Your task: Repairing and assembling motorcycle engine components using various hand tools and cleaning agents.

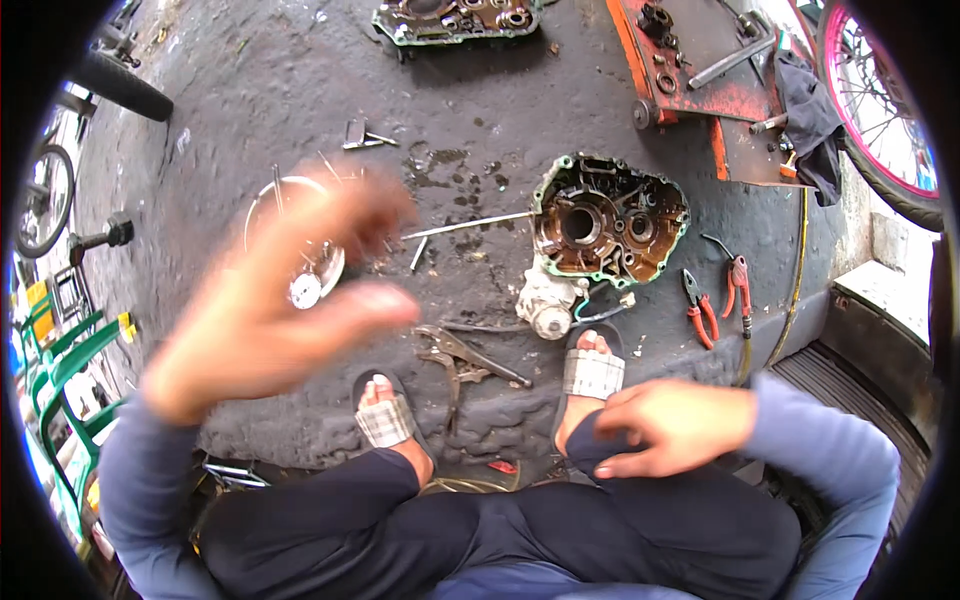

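My left hand [265, 300] is raised over the floor, blurred by motion. Its thumb stands apart from the fingers, and nothing shows between them. Beneath it, a round metal dish [336, 268] with small parts is mostly hidden. My right hand [680, 425] rests on my right knee, fingers loosely bent, thumb apart and holding nothing. In front of my right foot lies an oily engine case half [610, 228], open side up. A whitish part [548, 305] adjoins its near edge. A thin metal rod [470, 226] reaches toward its left edge.
Red-handled pliers [700, 310] and red locking pliers [738, 292] lie at right. A metal puller-like tool [470, 355] is between my feet. Another case part [455, 22] lies at the far edge. An orange metal stand [700, 95] holds tools. Green chairs [70, 370] stand left.
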Demonstrator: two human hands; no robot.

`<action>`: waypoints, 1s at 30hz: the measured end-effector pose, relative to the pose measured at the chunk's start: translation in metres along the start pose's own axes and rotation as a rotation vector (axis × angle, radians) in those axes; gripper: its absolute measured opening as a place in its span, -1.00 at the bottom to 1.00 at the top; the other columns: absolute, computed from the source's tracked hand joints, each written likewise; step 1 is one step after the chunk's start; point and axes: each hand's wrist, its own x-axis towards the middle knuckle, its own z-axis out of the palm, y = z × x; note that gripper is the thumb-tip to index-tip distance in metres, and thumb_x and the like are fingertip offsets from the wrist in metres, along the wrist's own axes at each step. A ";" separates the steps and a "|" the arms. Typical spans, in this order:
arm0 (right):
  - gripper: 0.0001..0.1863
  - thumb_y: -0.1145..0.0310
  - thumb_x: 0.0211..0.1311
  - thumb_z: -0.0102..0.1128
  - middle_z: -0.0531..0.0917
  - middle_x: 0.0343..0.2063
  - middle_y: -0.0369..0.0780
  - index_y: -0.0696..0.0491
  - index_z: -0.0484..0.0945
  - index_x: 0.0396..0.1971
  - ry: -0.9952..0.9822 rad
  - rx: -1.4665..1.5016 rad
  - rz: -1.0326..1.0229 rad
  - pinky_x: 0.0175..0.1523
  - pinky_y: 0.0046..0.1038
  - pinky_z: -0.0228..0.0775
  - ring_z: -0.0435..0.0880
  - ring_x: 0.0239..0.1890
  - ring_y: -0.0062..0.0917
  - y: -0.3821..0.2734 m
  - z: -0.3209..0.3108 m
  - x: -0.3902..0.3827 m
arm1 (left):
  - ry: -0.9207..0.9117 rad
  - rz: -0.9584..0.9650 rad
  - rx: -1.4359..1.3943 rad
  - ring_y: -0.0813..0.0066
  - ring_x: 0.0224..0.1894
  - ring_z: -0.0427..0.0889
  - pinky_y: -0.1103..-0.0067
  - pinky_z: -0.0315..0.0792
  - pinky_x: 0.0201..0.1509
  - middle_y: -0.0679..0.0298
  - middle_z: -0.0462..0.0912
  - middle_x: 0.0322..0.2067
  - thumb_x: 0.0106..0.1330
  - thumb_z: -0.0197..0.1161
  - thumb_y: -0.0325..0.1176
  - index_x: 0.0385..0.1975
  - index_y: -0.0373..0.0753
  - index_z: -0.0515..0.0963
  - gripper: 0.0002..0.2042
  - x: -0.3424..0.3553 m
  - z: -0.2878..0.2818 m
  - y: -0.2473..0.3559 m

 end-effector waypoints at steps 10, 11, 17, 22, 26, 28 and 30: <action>-0.67 0.41 0.10 0.25 0.55 -0.15 -0.14 0.02 0.54 -0.08 1.005 -0.460 0.426 -0.03 -0.18 0.53 0.61 -0.06 -0.24 0.074 0.146 0.263 | -0.112 0.350 0.593 0.16 0.10 0.47 0.20 0.38 0.12 0.13 0.50 0.03 -0.22 0.58 -0.15 0.18 -0.21 0.48 -0.19 -0.062 0.242 -0.187; -0.69 0.42 0.12 0.24 0.55 -0.14 -0.14 0.02 0.54 -0.09 1.056 -0.446 0.460 -0.02 -0.19 0.52 0.60 -0.04 -0.23 0.074 0.148 0.261 | -0.104 0.375 0.576 0.16 0.10 0.47 0.20 0.38 0.12 0.13 0.50 0.03 -0.22 0.58 -0.15 0.18 -0.21 0.48 -0.19 -0.058 0.243 -0.189; -0.47 0.46 -0.08 0.29 0.53 -0.11 -0.03 0.18 0.47 0.00 0.848 0.035 0.364 0.17 -0.15 0.45 0.56 0.06 -0.08 0.041 0.153 0.215 | -0.422 0.396 0.099 0.02 -0.08 0.61 0.20 0.56 -0.14 0.09 0.47 -0.16 -0.17 0.51 -0.33 -0.08 -0.29 0.45 -0.42 -0.042 0.202 -0.172; -0.06 0.43 -0.03 0.39 0.44 0.23 0.02 0.13 0.20 0.44 0.673 0.458 0.067 0.37 -0.30 0.30 0.43 0.32 -0.22 0.027 0.124 0.192 | -0.477 0.601 -0.173 -0.03 -0.18 0.64 0.18 0.56 -0.19 0.04 0.48 -0.23 -0.11 0.44 -0.41 -0.12 -0.29 0.40 -0.50 -0.015 0.154 -0.165; -0.05 0.40 -0.06 0.40 0.46 0.28 -0.11 0.14 0.22 0.43 0.143 1.204 -0.140 0.49 -0.33 0.09 0.35 0.39 -0.38 0.011 0.077 0.207 | -0.300 0.760 -0.179 -0.02 -0.25 0.60 0.25 0.54 -0.26 0.08 0.48 -0.27 -0.25 0.46 -0.43 -0.16 -0.31 0.45 -0.46 0.007 0.122 -0.169; -0.11 0.38 -0.09 0.36 0.53 0.19 -0.17 0.10 0.29 0.39 0.150 1.283 -0.330 0.47 -0.37 0.09 0.41 0.32 -0.46 0.016 0.078 0.222 | -0.197 0.777 -0.152 0.00 -0.25 0.59 0.26 0.53 -0.26 0.11 0.49 -0.26 -0.32 0.46 -0.46 -0.15 -0.30 0.47 -0.43 0.011 0.116 -0.170; -0.24 0.37 -0.14 0.30 0.55 0.04 -0.24 0.07 0.41 0.23 0.141 1.334 -0.390 0.38 -0.43 0.20 0.47 0.19 -0.51 0.004 0.075 0.230 | -0.178 0.732 -0.118 0.01 -0.25 0.59 0.24 0.53 -0.25 0.12 0.49 -0.26 -0.35 0.45 -0.48 -0.14 -0.29 0.48 -0.41 0.000 0.109 -0.174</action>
